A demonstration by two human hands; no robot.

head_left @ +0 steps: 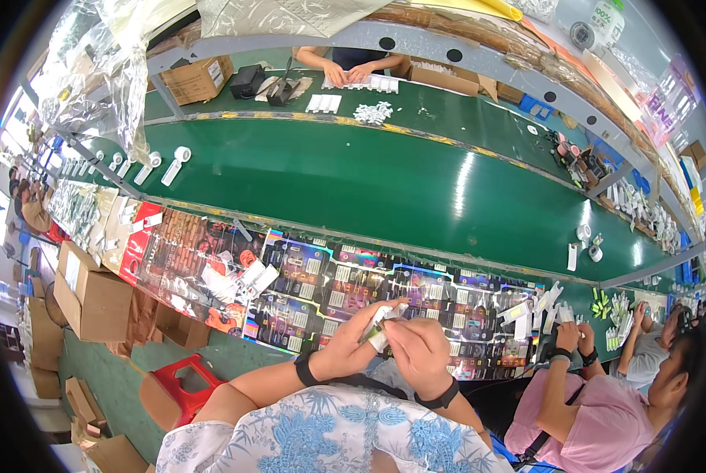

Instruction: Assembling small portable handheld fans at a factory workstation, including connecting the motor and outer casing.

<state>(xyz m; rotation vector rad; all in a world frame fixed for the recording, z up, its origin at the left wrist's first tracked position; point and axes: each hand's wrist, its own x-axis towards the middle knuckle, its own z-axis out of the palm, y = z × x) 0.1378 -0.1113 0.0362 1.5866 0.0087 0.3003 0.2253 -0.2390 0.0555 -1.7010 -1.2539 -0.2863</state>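
Just above my lap, my left hand (348, 344) is closed around a small white piece with a yellow-green part (376, 337); its exact kind is hard to make out. My right hand (421, 351) pinches at the same piece from the right, thumb and fingertips pressed together. The fingers hide much of it. Below both hands lies a bench topped with dark printed sheets (306, 276). Left of the hands, a loose pile of white plastic parts (250, 277) rests on the printed covering.
Beyond the bench runs a green conveyor belt (306, 173) with white handheld devices (176, 165) at its left. A co-worker in a pink shirt (605, 406) sits to my right, near more white parts (530, 309). A red stool (181, 386) and cardboard boxes (97, 296) stand left.
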